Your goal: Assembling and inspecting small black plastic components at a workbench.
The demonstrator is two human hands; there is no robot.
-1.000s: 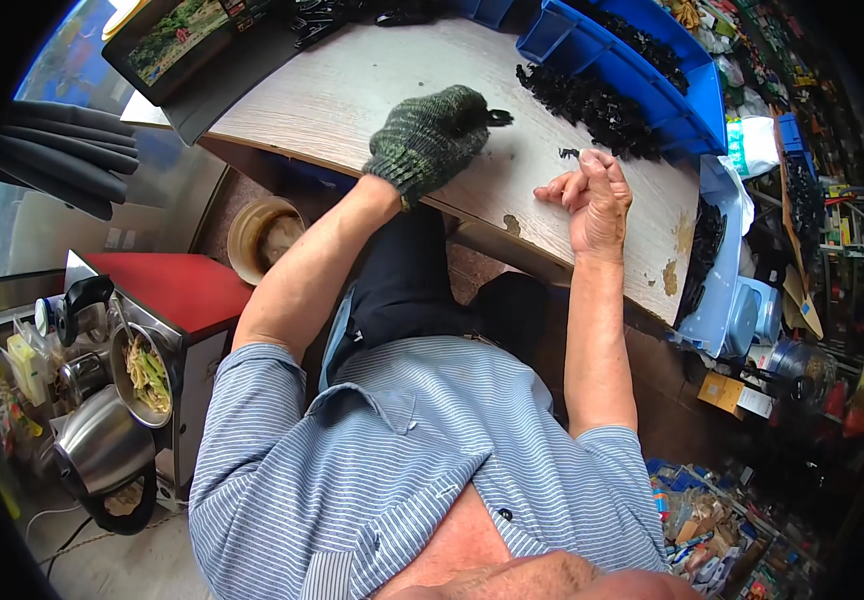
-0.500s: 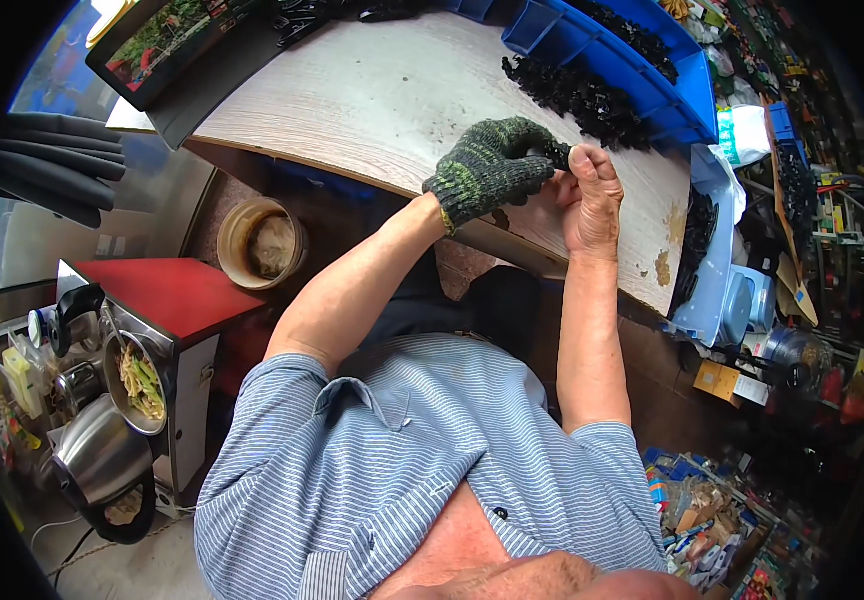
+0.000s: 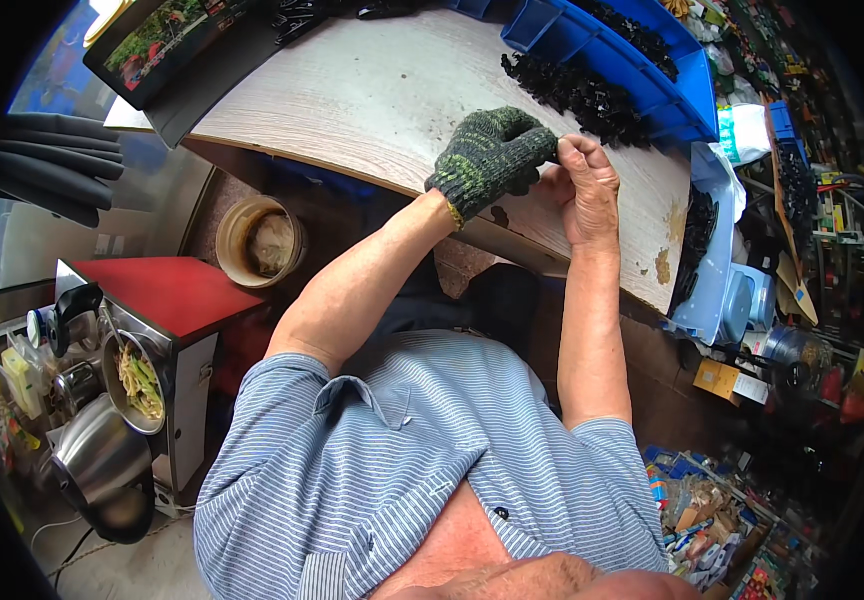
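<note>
My left hand [image 3: 492, 158], in a dark green and black knitted glove, is closed above the front part of the pale wood-grain table [image 3: 352, 90]. Its fingertips meet those of my bare right hand [image 3: 589, 195], whose thumb and fingers are pinched together. Whatever lies between the fingertips is too small and too covered to make out. Just beyond both hands, a heap of small black parts [image 3: 582, 100] lies on the tabletop against a blue plastic bin [image 3: 687, 100].
A pale blue tub [image 3: 717, 240] with black pieces stands off the table's right end. At left are a dark-framed screen [image 3: 152, 50], a bucket [image 3: 260, 243] on the floor, and a red-topped cabinet [image 3: 152, 305] beside a steel kettle [image 3: 107, 455] and a food bowl [image 3: 135, 380].
Both hands have shifted up slightly, and the right has turned a little with its fingers curling in. A dark bit seen between the fingertips before is now hidden.
</note>
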